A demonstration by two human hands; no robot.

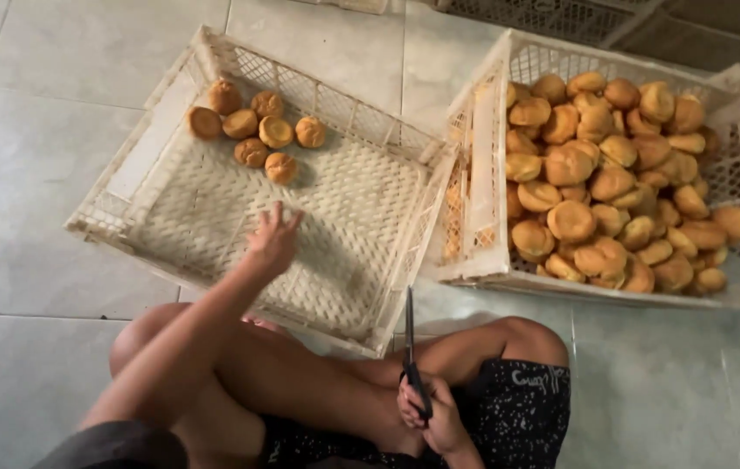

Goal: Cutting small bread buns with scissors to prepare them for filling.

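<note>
Over the near-empty crate (214, 208) my left hand (271, 243) hovers spread, right hand (426, 415) pinching a knife (411, 347); those buns (253, 130) look soft, so grip gently by the sides.

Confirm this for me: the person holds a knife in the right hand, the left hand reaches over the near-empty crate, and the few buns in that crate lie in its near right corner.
Not quite. The head view shows the few buns in the far left corner of the near-empty crate, not the near right. The rest stands: the right hand holds a knife, and the left hand reaches over that crate.
</note>
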